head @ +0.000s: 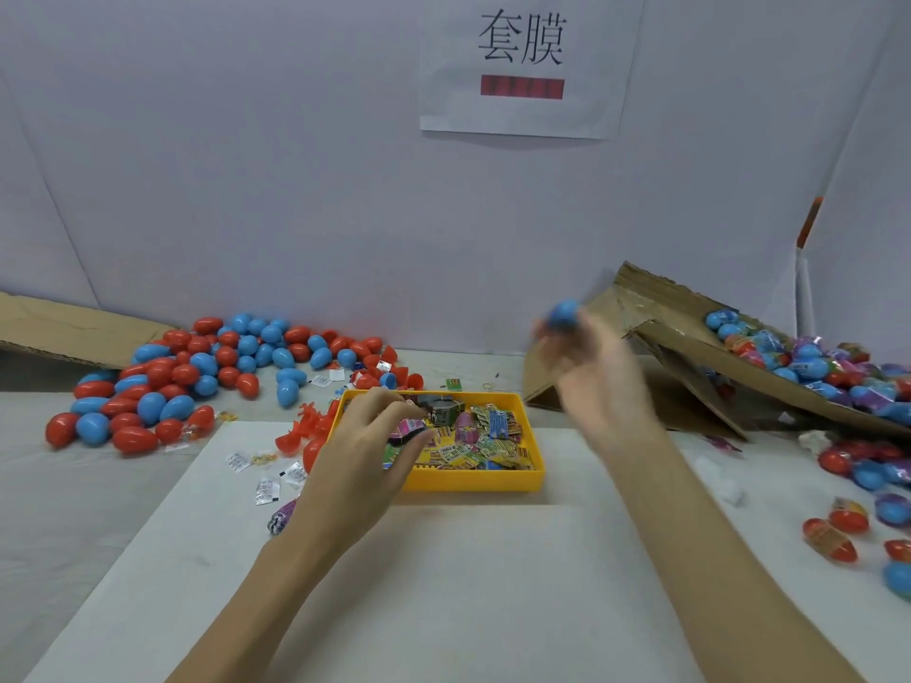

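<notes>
A yellow tray [473, 480] full of small printed film sleeves sits in the middle of the table. My left hand [374, 436] reaches into its left side, fingers curled and pinching a pink sleeve [409, 428]. My right hand [591, 362], blurred, is raised to the right of the tray and grips a blue plastic egg [564, 313] at its fingertips. A pile of bare red and blue eggs [197, 372] lies at the left.
A torn cardboard box [690, 357] at the right holds wrapped eggs [798, 357]; more wrapped eggs [867, 470] lie on the table at the far right. Small white sachets [266, 478] lie left of the tray. A cardboard flap [64, 327] is at the far left. A paper sign [522, 66] hangs on the wall.
</notes>
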`<state>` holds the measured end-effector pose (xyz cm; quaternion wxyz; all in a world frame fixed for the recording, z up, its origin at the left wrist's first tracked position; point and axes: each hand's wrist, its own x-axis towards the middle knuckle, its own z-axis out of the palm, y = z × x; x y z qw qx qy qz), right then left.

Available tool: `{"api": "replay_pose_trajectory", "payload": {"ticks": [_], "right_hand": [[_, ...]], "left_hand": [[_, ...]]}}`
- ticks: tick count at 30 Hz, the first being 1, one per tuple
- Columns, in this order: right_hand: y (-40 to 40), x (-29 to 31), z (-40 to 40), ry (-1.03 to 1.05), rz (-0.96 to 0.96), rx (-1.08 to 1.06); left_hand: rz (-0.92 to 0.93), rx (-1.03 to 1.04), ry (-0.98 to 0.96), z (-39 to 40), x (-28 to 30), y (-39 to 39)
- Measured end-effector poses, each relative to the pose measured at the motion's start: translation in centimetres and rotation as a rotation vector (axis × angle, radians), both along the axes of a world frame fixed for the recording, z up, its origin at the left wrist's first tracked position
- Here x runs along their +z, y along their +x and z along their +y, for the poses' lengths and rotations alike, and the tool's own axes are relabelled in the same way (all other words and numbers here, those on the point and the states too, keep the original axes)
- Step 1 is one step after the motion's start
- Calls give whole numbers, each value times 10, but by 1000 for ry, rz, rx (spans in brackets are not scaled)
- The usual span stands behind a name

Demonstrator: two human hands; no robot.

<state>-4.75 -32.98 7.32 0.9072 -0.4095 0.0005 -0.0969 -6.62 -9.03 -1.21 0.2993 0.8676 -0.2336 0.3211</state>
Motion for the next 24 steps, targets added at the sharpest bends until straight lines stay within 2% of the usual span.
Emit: {"api": "replay_pose_trajectory", "payload": {"ticks": [1, 3, 8, 11, 13, 15, 18, 24], "right_hand": [[6, 14, -17, 162, -32, -35], [15, 27, -38, 238, -23, -55], [15, -27, -10, -121, 110, 126], [5, -65, 21, -242, 169, 216], [4, -77, 31, -333, 146, 217], [5, -82, 33, -333, 117, 185], [6, -84, 31, -279, 106, 140], [8, -88, 30, -267, 95, 146]], "left_hand": [[18, 12, 3, 2, -1, 1], [56, 52, 16, 7, -4, 4], [148, 197, -39, 17, -12, 14], [149, 313, -119, 25, -17, 19], [173, 407, -191, 35, -20, 27], [259, 519, -236, 48, -21, 41], [389, 650, -94, 70, -19, 72], [565, 553, 179, 103, -13, 124]]}}
